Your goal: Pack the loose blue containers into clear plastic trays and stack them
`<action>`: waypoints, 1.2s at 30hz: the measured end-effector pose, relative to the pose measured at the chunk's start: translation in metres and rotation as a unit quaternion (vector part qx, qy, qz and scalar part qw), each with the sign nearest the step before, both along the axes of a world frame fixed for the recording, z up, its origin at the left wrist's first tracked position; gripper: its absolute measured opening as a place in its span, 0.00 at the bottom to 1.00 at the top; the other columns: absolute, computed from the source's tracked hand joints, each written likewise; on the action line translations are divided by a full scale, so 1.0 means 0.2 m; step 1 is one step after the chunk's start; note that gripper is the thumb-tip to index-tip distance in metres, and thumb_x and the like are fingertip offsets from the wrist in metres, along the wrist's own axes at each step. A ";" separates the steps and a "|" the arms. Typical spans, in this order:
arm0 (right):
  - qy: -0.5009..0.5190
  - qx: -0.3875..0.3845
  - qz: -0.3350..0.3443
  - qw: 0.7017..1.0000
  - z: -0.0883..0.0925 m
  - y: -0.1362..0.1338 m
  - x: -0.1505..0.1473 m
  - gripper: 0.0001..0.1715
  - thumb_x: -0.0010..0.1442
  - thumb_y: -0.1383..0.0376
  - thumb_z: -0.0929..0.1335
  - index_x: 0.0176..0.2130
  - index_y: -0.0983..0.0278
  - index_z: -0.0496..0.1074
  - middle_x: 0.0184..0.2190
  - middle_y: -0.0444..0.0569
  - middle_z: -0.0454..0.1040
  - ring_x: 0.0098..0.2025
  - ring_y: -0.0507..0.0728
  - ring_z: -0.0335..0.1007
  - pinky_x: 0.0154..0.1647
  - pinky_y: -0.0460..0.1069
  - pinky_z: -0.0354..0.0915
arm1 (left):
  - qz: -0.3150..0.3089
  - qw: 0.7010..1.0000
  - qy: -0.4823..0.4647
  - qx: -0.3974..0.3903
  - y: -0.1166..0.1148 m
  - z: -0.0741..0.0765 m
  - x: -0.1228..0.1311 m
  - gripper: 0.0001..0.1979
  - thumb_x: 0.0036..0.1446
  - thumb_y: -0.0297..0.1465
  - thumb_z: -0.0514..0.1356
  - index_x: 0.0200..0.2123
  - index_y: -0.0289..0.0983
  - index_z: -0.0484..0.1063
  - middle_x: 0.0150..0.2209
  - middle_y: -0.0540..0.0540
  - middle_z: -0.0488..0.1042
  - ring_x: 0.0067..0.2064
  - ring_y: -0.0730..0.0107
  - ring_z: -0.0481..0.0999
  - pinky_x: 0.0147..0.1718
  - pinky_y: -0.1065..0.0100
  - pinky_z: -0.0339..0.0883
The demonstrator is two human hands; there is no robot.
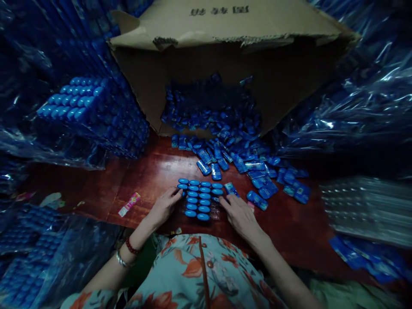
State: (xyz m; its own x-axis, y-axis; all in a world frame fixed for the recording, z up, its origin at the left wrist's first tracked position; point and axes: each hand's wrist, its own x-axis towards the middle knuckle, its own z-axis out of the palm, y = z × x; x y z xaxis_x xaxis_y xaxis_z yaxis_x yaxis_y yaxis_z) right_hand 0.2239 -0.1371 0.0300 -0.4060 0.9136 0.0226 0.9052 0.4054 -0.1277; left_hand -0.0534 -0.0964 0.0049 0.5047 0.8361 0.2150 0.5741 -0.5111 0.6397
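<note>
A clear tray with rows of small blue oval containers stands on the red-brown table just in front of me. My left hand rests at the tray's left edge, its fingers touching the leftmost blue pieces. My right hand lies at the tray's right edge, fingers stretched toward a blue piece by the tray's upper right corner. Whether either hand grips a piece is not clear.
A tipped cardboard box at the back spills a heap of loose blue containers over the table. Plastic-wrapped stacks of filled trays stand left. A pile of empty clear trays lies right. A pink wrapper lies left of my hand.
</note>
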 end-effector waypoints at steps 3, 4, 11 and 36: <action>-0.071 -0.022 0.063 0.995 0.08 0.04 -0.06 0.17 0.58 0.76 0.60 0.44 0.64 0.70 0.34 0.52 0.72 0.36 0.57 0.67 0.41 0.52 0.58 | -0.054 0.998 0.043 0.014 0.03 0.05 0.00 0.16 0.62 0.27 0.48 0.50 0.41 0.68 0.45 0.43 0.72 0.45 0.67 0.72 0.43 0.67 0.68; -0.083 -0.029 0.079 0.993 0.10 0.05 -0.08 0.15 0.58 0.76 0.61 0.43 0.65 0.70 0.33 0.52 0.73 0.36 0.57 0.67 0.42 0.53 0.58 | -0.066 0.996 0.054 0.021 0.03 0.06 -0.01 0.16 0.62 0.27 0.48 0.50 0.41 0.68 0.45 0.43 0.72 0.45 0.67 0.71 0.43 0.67 0.68; -0.121 -0.023 0.115 0.986 0.13 0.07 -0.20 0.11 0.59 0.74 0.60 0.38 0.68 0.71 0.31 0.54 0.73 0.34 0.59 0.67 0.42 0.55 0.58 | -0.003 0.983 0.066 0.169 -0.05 -0.07 -0.05 0.16 0.61 0.27 0.51 0.50 0.41 0.69 0.42 0.40 0.72 0.40 0.65 0.71 0.37 0.64 0.68; 0.204 -0.027 -0.039 0.978 -0.11 0.40 0.13 0.25 0.64 0.70 0.55 0.59 0.65 0.57 0.56 0.57 0.65 0.57 0.58 0.63 0.55 0.52 0.61 | -0.135 0.973 0.187 -0.010 0.67 0.04 0.41 0.23 0.48 0.14 0.50 0.47 0.34 0.68 0.52 0.36 0.67 0.54 0.58 0.68 0.52 0.60 0.63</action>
